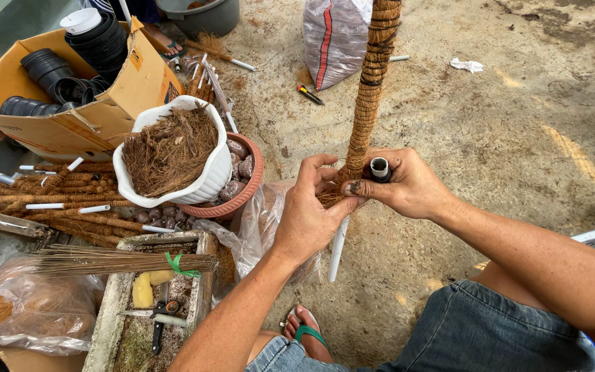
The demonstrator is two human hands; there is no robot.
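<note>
Both hands, left hand [309,219] and right hand [402,184], pinching the coir-wrapped pole [368,89], top out of frame.

Bare concrete floor [490,138], sandy, stained. 12 o'clock: striped sack [335,38], small screwdriver [309,94] beside it. 1 o'clock: white scrap [467,65]. 10 o'clock: cardboard box [70,117] of black pots. 9 o'clock: pile of coir-wrapped sticks [63,200]. 7 o'clock: concrete trough [115,310], plastic bag [29,310].
</note>
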